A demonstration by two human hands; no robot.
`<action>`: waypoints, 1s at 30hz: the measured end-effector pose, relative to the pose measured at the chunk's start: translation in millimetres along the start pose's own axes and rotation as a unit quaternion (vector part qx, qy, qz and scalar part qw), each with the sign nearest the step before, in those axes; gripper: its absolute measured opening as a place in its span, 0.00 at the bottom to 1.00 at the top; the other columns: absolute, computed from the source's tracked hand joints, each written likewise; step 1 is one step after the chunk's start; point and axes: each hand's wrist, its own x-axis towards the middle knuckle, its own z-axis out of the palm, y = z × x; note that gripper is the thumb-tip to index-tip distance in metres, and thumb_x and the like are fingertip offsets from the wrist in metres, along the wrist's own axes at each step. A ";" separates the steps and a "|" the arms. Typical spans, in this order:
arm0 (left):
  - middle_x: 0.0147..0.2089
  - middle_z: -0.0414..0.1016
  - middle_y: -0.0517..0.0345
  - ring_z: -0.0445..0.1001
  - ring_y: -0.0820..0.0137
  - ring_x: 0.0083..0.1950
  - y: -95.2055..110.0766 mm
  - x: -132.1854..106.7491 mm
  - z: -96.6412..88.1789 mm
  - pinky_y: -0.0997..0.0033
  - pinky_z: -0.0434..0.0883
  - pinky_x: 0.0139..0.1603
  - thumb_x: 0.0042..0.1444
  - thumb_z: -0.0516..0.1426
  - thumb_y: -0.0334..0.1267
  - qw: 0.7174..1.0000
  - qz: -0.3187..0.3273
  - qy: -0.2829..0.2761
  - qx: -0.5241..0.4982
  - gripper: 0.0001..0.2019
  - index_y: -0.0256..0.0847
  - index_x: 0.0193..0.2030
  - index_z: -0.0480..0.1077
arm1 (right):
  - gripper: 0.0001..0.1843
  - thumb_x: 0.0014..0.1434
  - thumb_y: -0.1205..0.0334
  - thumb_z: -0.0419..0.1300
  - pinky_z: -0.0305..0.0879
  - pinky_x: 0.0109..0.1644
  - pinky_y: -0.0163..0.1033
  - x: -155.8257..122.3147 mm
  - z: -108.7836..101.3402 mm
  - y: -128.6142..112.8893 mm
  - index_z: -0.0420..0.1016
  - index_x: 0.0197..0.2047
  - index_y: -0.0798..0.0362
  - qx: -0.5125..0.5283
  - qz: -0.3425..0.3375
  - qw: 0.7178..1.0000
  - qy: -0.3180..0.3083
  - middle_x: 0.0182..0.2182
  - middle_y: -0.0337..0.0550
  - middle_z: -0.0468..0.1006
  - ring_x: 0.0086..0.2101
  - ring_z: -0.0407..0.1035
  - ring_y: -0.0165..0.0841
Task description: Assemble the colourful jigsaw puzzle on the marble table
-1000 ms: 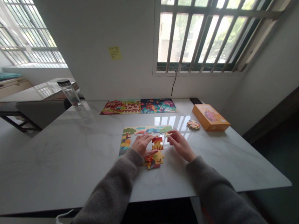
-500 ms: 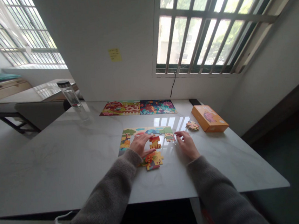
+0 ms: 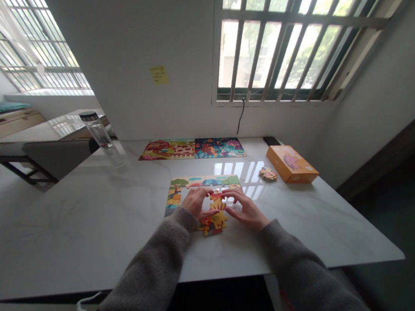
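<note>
A partly built jigsaw puzzle (image 3: pixel 201 182) lies on the marble table (image 3: pixel 90 235), its top row of tree and sky pieces joined. My left hand (image 3: pixel 196 203) rests flat on it, fingers spread, the thumb reaching toward an orange-red jigsaw piece (image 3: pixel 217 202). My right hand (image 3: pixel 244 209) is curled, its fingertips against that piece's right side. Just below, a joined clump of yellow-red pieces (image 3: pixel 212 225) sits by my left thumb. Part of the puzzle is hidden under my hands.
An orange puzzle box (image 3: pixel 292 164) and a small heap of pieces (image 3: pixel 267 173) lie to the right. Two finished puzzles (image 3: pixel 166 150) (image 3: pixel 219 147) lie along the wall. A glass bottle (image 3: pixel 97 132) stands at the far left corner, and a dark phone (image 3: pixel 271 141) lies at the back.
My right hand has moved left from beside the puzzle and now curls against the orange-red piece. My left hand has stayed nearly still.
</note>
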 end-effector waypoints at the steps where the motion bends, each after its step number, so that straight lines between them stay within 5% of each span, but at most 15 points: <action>1: 0.44 0.78 0.51 0.76 0.59 0.46 -0.1 0.0 0.6 0.59 0.70 0.53 0.54 0.65 0.53 1.000 0.001 0.000 -0.001 0.25 0.41 0.52 0.69 | 0.18 0.64 0.58 0.61 0.73 0.47 0.45 -0.2 0.2 0.4 0.72 0.57 0.45 0.003 0.000 1.000 0.000 0.58 0.50 0.73 0.57 0.67 0.43; 8: 0.47 0.78 0.49 0.76 0.59 0.49 0.6 -0.1 -5.9 0.58 0.71 0.56 0.57 0.63 0.54 0.999 0.014 0.001 -0.029 0.26 0.40 0.57 0.69 | 0.23 0.61 0.53 0.67 0.73 0.50 0.49 0.5 2.0 10.8 0.72 0.58 0.44 -0.020 -0.021 0.999 0.032 0.54 0.49 0.75 0.51 0.71 0.43; 15: 0.47 0.79 0.51 0.78 0.63 0.47 -19.7 -10.5 -29.0 0.59 0.74 0.53 0.64 0.55 0.43 0.976 -0.110 0.153 -0.105 0.15 0.41 0.55 0.70 | 0.27 0.61 0.54 0.67 0.74 0.52 0.53 -2.0 -6.0 20.9 0.70 0.62 0.43 -0.052 -0.015 0.995 0.080 0.56 0.50 0.74 0.48 0.72 0.43; 24: 0.39 0.82 0.53 0.79 0.66 0.40 -36.5 -22.3 -38.0 0.65 0.74 0.45 0.63 0.55 0.42 0.959 -0.182 0.147 -0.163 0.13 0.40 0.48 0.75 | 0.26 0.62 0.53 0.66 0.73 0.51 0.53 -5.4 -12.4 21.4 0.69 0.61 0.44 -0.089 0.008 0.992 0.091 0.50 0.48 0.78 0.42 0.72 0.41; 30: 0.35 0.79 0.56 0.76 0.67 0.36 -25.3 -23.1 -18.2 0.66 0.72 0.42 0.60 0.57 0.40 0.986 -0.080 0.063 -0.136 0.10 0.40 0.43 0.77 | 0.25 0.60 0.55 0.67 0.73 0.50 0.51 -31.0 -26.0 30.9 0.70 0.60 0.45 -0.104 0.050 0.992 0.059 0.49 0.47 0.78 0.42 0.72 0.41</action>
